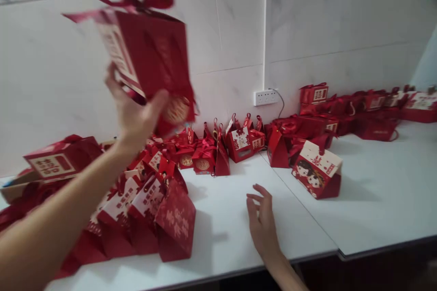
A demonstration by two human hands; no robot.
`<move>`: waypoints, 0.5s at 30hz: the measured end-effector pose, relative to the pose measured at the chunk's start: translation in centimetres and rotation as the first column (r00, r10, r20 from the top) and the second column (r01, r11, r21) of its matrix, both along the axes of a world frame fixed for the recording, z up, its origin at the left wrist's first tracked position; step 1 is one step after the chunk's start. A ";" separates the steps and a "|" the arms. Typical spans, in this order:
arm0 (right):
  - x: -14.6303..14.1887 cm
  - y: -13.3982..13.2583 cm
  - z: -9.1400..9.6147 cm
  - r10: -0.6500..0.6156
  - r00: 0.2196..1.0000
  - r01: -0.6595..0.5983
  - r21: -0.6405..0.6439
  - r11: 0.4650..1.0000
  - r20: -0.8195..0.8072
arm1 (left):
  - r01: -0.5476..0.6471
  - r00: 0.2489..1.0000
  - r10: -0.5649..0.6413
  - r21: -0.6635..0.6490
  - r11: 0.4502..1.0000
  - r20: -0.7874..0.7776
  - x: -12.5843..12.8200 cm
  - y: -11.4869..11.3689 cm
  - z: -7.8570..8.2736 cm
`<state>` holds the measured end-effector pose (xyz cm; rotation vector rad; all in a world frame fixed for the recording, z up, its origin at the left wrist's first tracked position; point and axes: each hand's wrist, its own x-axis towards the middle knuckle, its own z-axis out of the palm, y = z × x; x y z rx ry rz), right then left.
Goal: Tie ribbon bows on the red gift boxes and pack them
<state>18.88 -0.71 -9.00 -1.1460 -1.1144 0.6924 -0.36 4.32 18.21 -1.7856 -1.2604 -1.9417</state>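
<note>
Raised high on the left, my left hand [136, 111] grips a red gift box [157, 54] from below, thumb on one face and fingers on another. A dark red ribbon bow tops the box, which is tilted and slightly blurred. My right hand [262, 220] hovers over the white table [228, 241] near its front edge, fingers loosely bent and apart, with nothing in it. Nearest to it on the right is a red and cream gift box [317, 170] printed with two cartoon figures. Left of it stands the end box [175, 223] of a packed row.
Several small red boxes [205, 157] stand along the wall. More red boxes [314, 104] are heaped at the back right. A larger red box [61, 159] lies on the left pile. A power strip [265, 97] with a cable is on the tiled wall. A seam crosses the tabletop.
</note>
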 end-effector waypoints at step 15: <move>5.6 -1.6 0.3 0.049 0.998 -0.054 0.253 0.966 0.028 | 0.337 0.916 -0.401 -0.562 0.755 0.010 7.6 -6.6 -26.2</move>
